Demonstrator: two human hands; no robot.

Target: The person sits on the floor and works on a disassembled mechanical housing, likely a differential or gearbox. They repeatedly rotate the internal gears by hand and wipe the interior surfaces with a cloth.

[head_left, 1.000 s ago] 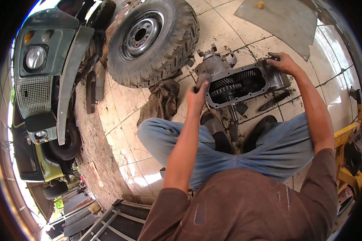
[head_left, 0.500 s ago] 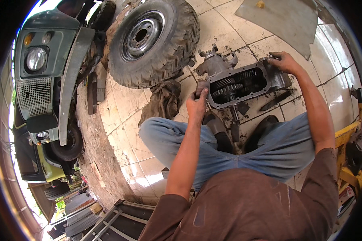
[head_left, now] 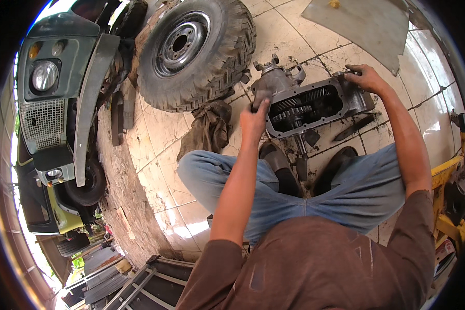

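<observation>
Cream floor tiles (head_left: 287, 31) bear the open gearbox (head_left: 297, 111), lying lengthwise between our hands: our left hand (head_left: 252, 123) pinches a dark block (head_left: 262, 96) at its left rim; our right hand (head_left: 369, 80) grips its right end.

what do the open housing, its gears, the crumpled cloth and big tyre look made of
Open housing: probably cast metal, dull grey with grime, judging by its thick, holed edge.
Gears: metal, likely steel; their teeth catch the light.
Crumpled cloth: seemingly fabric, brown and matte; it folds softly, though the fibre is unclear.
Big tyre: apparently dark rubber, matte with chunky tread.
</observation>
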